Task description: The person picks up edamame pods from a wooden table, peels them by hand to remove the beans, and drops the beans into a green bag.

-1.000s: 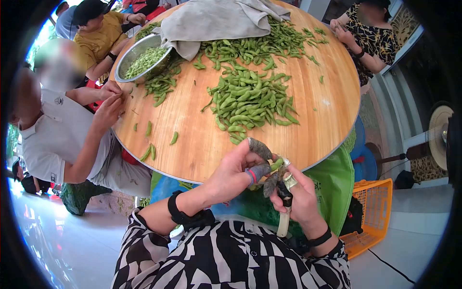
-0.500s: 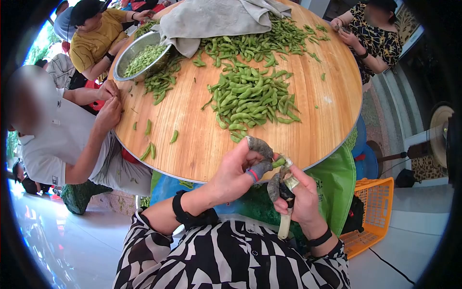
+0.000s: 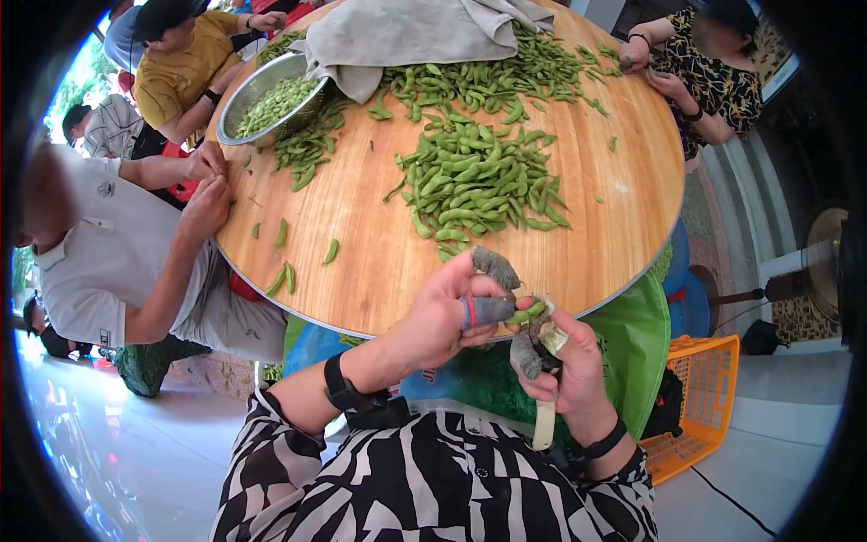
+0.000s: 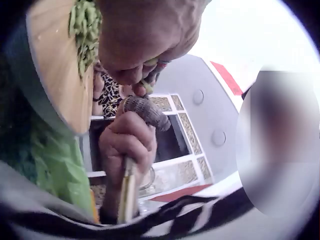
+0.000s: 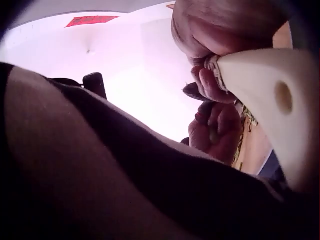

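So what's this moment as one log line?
left hand: pinches edamame pod | right hand: grips pale-handled tool | pod pile: on table

With six o'clock at the near edge of the table (image 3: 379,239), one pod heap (image 3: 479,185) lies about mid-table, a far heap (image 3: 533,77) beyond it toward twelve, beside a cloth (image 3: 420,41). A colander (image 3: 305,112) with beans (image 3: 274,108) in it stands at ten; loose pods (image 3: 282,280) lie at eight. At six, a pod (image 3: 526,313) sits between left hand (image 3: 438,316) and right hand (image 3: 575,366), the right around a tool (image 3: 545,425).
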Available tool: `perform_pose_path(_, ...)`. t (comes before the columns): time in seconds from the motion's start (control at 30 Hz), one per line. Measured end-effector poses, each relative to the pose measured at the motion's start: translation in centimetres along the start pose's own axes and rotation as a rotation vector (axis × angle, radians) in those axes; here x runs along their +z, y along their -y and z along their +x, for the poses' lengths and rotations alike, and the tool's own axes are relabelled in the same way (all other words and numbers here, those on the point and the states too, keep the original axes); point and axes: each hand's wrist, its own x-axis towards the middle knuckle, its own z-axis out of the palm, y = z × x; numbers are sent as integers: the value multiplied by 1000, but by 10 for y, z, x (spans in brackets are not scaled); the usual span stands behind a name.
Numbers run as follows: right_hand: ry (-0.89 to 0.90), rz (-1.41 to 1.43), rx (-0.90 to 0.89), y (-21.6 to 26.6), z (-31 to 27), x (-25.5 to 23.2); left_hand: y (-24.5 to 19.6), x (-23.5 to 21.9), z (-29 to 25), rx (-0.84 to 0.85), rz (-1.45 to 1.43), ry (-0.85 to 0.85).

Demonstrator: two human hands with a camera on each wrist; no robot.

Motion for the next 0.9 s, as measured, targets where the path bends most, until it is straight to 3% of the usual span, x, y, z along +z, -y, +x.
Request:
perform_pose_path(0.07,45,132,56,-1,0,-3,2,-3,3,-231,-483,111)
perform_pose_path(0.2,108,88,60,-6,3,-12,14,-7,2,-289,-565,80)
perform_pose_path(0.3,134,258,99,-8,3,-15,10,-6,0,-308,-524,71)
perform_pose_path(0.37,240,296,134,-11,2,-20,12,-8,-1,-265,-551,268)
perform_pose_path(0.5,260,272,93,-6,2,-13,5,-5,1,-248,-668,376)
perform_pose_path(0.6,152,218,105,-2,6,-12,-8,-9,1,-239,-418,265)
perform_pose_path(0.67,165,276,112,-3,8,-18,-12,-7,-1,248,451,158)
perform_pose_path(0.7,163,279,113,-4,8,-19,-15,-6,-2,244,451,157)
perform_pose_path(0.77,141,297,125,-6,10,-19,-20,-4,-8,701,1343,135)
perform_pose_path(0.9,76,265,140,-6,10,-10,-22,-1,-17,634,1418,102)
